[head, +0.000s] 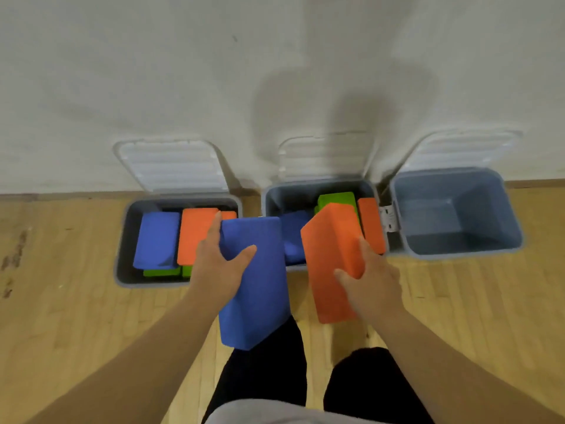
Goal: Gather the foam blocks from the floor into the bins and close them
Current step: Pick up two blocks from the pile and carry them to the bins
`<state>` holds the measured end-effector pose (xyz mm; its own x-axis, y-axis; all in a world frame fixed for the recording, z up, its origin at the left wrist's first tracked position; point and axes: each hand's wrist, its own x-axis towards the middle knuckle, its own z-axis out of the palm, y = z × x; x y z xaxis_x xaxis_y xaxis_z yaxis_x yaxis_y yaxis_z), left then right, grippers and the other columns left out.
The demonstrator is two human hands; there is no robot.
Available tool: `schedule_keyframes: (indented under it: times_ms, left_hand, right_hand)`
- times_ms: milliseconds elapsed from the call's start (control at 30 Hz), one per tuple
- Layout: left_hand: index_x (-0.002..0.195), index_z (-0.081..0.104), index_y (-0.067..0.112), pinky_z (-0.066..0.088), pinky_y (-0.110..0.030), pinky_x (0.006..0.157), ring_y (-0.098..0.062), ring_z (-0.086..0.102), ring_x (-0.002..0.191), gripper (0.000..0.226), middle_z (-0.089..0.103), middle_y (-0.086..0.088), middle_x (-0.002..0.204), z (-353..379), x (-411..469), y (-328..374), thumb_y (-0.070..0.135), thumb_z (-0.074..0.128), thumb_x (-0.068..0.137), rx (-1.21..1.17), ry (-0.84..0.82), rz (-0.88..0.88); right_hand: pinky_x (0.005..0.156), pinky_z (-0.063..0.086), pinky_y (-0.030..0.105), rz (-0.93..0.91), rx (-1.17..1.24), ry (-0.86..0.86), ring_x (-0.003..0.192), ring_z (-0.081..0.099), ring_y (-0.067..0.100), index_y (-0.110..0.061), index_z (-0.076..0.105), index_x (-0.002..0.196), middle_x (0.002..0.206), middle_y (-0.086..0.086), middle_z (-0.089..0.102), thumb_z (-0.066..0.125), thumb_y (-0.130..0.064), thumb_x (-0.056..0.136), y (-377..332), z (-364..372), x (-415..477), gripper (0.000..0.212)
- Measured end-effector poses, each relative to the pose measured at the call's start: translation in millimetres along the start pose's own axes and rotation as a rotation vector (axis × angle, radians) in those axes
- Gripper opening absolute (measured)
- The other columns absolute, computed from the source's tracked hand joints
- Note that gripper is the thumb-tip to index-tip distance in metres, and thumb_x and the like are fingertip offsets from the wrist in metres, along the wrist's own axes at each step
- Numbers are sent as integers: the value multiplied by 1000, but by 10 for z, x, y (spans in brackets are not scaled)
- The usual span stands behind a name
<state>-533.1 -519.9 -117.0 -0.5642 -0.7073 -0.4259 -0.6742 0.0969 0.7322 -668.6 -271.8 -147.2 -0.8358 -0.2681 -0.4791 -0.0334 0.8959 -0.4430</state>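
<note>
My left hand (221, 264) grips a large blue foam block (260, 289), held upright in the air between the left bin (122, 240) and the middle bin (272, 197). My right hand (371, 280) grips an orange foam block (328, 258) over the front edge of the middle bin. The left bin holds blue, orange and green blocks. In the middle bin lie green, orange and blue blocks. The right bin (458, 252) holds nothing. All three white lids stand open against the wall.
The three grey bins stand in a row on a wooden floor against a pale wall (275, 71). The left lid (174, 166), middle lid (324, 157) and right lid (461, 148) lean back on it. My dark-trousered legs (275, 377) are below the blocks.
</note>
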Motion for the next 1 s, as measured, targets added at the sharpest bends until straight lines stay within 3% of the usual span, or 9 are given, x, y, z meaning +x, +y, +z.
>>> schedule_keyframes:
  times_ms: [200,300,400,467,567,700,800,900,1000]
  left_hand:
    - [158,15,55,46,-44,109,-18,40,145,96,36,12,160,454,1251,-611,43,79,87,28,-42,-110]
    - [157,13,57,45,-34,100,-16,43,142,95,38,13,158,799,1709,-990,44,78,88,35,-13,-155]
    - [158,15,53,42,-37,110,-14,40,144,93,36,16,159,1132,2061,-1286,40,77,90,17,2,-175]
    - [158,16,52,42,-43,115,-13,41,144,92,37,19,157,1317,2231,-1433,39,76,91,-29,-25,-192]
    - [157,16,57,45,-45,113,-13,44,142,89,38,21,157,1578,2414,-1555,39,74,92,-97,-86,-218]
    - [154,17,62,51,-36,106,1,54,127,82,46,35,138,1886,2581,-1586,35,69,97,-214,-166,-246]
    - [155,12,62,53,-34,102,-2,56,122,80,47,27,140,2125,2710,-1557,42,65,98,-208,-215,-258]
    - [155,8,62,54,-22,72,-12,61,99,74,38,4,141,2399,2953,-1546,53,56,100,-51,-169,-269]
    - [160,4,52,46,-14,49,-8,58,82,74,46,3,133,2689,3211,-1521,41,52,106,49,-163,-259]
  right_hand:
    - [115,37,47,113,9,-94,138,46,37,-34,20,162,154,10,48,66,-60,88,1,967,1548,90]
    - [118,34,41,79,28,-192,142,45,33,-27,20,163,158,10,44,67,-52,92,17,1539,2304,89]
    - [113,36,38,88,-11,-300,142,43,34,-23,12,164,159,13,39,70,-45,92,85,1966,2901,95]
    - [109,37,32,76,44,-378,139,44,25,-24,10,164,156,4,39,76,-39,90,129,2130,3092,100]
    - [103,45,32,63,267,-543,124,51,8,-39,7,163,142,-8,47,82,-28,86,282,2327,3119,109]
    - [100,55,51,85,437,-604,116,67,11,-74,13,145,136,-6,64,81,-40,68,514,2435,3002,108]
    - [94,58,47,-26,333,-541,104,71,8,-84,9,134,123,-21,67,77,-25,84,566,2315,3019,103]
    - [90,57,43,-77,212,-452,99,70,14,-66,5,152,120,-13,68,74,-24,91,536,2207,3091,101]
    - [79,53,34,-82,61,-369,88,64,17,-49,5,160,124,-3,65,69,-26,95,520,2193,3320,94]
